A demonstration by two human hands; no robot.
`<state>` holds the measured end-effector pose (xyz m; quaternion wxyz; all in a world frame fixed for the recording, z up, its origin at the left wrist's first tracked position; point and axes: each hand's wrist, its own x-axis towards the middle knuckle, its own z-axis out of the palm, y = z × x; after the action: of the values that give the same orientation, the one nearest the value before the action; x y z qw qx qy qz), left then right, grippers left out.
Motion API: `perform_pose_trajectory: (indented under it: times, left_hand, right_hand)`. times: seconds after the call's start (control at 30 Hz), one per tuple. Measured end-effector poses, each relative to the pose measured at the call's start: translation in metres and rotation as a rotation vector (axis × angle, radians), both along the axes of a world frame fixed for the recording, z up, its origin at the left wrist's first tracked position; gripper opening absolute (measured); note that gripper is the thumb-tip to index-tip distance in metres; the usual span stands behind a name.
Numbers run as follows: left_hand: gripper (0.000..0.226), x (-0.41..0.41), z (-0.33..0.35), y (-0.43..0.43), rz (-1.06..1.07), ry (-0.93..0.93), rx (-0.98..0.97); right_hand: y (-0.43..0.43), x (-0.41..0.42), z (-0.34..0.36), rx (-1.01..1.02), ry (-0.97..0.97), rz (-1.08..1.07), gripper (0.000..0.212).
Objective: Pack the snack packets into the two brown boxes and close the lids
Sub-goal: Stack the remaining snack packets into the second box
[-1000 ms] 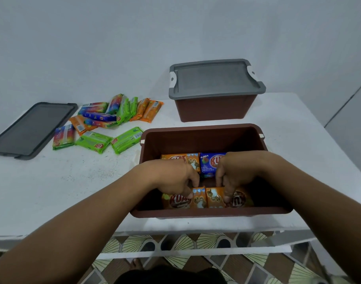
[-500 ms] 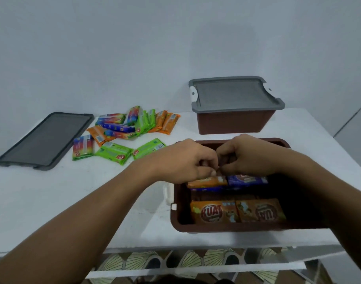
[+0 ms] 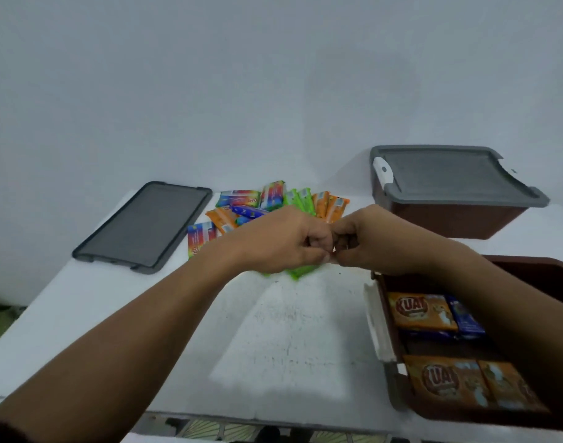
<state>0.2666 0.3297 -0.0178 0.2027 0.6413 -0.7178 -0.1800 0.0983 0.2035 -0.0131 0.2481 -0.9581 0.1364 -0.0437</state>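
The open brown box [image 3: 389, 318] stands at the table's right front, partly cut off by my right arm. Orange packets [image 3: 449, 382] lie in its near row; another orange packet [image 3: 421, 310] and a blue packet [image 3: 465, 318] lie in its far row. A loose pile of snack packets [image 3: 269, 198] is spread at the back middle of the table. My left hand [image 3: 283, 241] and my right hand [image 3: 379, 241] hover with knuckles together left of the box, over green packets [image 3: 301, 270]. Both have curled fingers and I see nothing in them.
A second brown box [image 3: 449, 219] with its grey lid [image 3: 446, 174] on stands at the back right. A loose dark grey lid [image 3: 146, 225] lies flat at the back left. The white table [image 3: 289, 330] ends at a near front edge above a patterned floor.
Both hands left the inside of the open box, rose and moved left toward the packet pile, staying together. The view has swung left, so the box now sits at the right.
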Motion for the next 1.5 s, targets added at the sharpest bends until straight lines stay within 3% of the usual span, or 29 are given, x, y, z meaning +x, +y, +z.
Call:
perform_pose_trajectory:
  times: [0.17, 0.4, 0.63, 0.8, 0.97, 1.1, 1.27, 1.5]
  left_hand:
    - [0.017, 0.049, -0.01, 0.012, 0.034, -0.058, 0.062]
    - [0.017, 0.121, -0.025, 0.02, 0.159, -0.1, 0.086]
    - [0.02, 0.144, -0.054, 0.006, 0.088, -0.272, 0.17]
    - [0.04, 0.135, -0.078, -0.013, -0.058, -0.533, 0.228]
    - [0.07, 0.134, -0.091, -0.025, -0.128, -0.592, 0.341]
    - [0.075, 0.134, -0.092, -0.03, -0.138, -0.565, 0.36]
    - [0.061, 0.129, -0.086, -0.022, -0.116, -0.543, 0.323]
    - [0.036, 0.128, -0.059, -0.002, 0.064, -0.095, 0.211]
  right_hand:
    - [0.007, 0.052, -0.015, -0.014, 0.066, -0.007, 0.005]
    - [0.005, 0.099, -0.032, -0.128, 0.214, -0.084, 0.02]
    - [-0.005, 0.115, -0.058, -0.318, 0.498, -0.086, 0.047]
    - [-0.011, 0.121, -0.074, -0.51, 0.628, -0.045, 0.054]
    - [-0.013, 0.123, -0.081, -0.47, 0.687, -0.045, 0.086]
    - [-0.015, 0.124, -0.084, -0.493, 0.747, 0.008, 0.083]
    - [-0.013, 0.124, -0.079, -0.589, 0.705, 0.081, 0.069]
    - [-0.013, 0.107, -0.039, -0.419, 0.56, 0.022, 0.069]
